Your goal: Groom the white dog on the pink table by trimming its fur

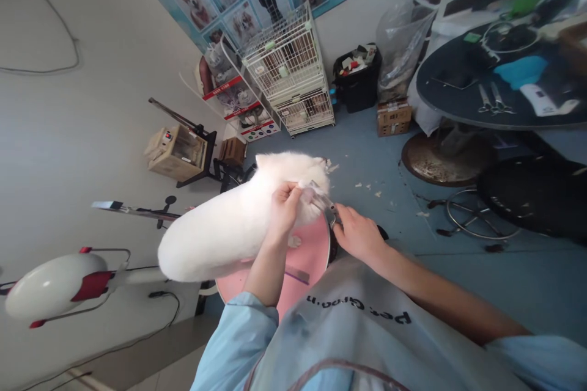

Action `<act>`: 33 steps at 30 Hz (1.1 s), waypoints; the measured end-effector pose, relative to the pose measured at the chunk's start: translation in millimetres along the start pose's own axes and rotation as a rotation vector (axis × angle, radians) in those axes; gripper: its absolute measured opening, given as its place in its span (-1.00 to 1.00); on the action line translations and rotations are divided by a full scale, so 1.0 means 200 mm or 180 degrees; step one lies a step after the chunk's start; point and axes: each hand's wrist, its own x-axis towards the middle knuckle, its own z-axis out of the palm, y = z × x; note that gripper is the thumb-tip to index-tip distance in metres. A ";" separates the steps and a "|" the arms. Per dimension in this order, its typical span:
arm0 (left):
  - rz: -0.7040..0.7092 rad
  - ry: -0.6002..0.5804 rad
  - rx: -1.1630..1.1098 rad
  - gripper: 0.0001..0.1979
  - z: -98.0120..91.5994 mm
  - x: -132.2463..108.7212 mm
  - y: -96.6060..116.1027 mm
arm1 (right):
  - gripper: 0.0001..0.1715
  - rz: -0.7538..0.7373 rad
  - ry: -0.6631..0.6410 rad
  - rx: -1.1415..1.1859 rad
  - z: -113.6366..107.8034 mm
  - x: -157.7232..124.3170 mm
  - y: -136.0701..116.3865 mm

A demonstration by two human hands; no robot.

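A fluffy white dog [220,229] stands on a round pink grooming table [279,299], its head toward the right. My left hand [285,204] is closed in a pinch on the dog's ear [309,195], at the side of the head. In my right hand [360,231] is a pair of scissors [334,209], its handles round my fingers. The blades point at the ear and lie close against its edge; whether they touch the hair I cannot tell. A comb [297,274] lies on the tabletop below the dog.
Cut white hair is scattered on the blue floor [367,186]. A dark round table [458,95] at the right carries more scissors [495,98] and a blue cloth. Under it stands a black stool [532,195]. Wire cages [288,67] and a black bin [358,82] line the wall. A white dryer [57,287] hangs left.
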 end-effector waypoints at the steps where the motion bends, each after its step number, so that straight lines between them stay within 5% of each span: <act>1: 0.0003 0.0006 0.0018 -0.77 0.00 0.00 0.00 | -0.46 -0.0047 0.0046 -0.0069 0.01 0.00 0.00; 13: 0.0083 -0.0241 -0.0264 -0.67 0.00 0.00 -0.01 | -0.46 -0.0141 0.0221 -0.0363 0.02 0.03 0.05; 27: 0.0039 -0.0081 -0.0173 -0.70 0.00 -0.01 -0.01 | -0.48 -0.0325 0.0163 -0.0434 0.00 0.07 0.08; 33: -0.0008 0.0149 -0.0096 -0.74 0.00 0.00 0.01 | -0.51 -0.0051 0.0049 0.0013 -0.04 0.10 0.10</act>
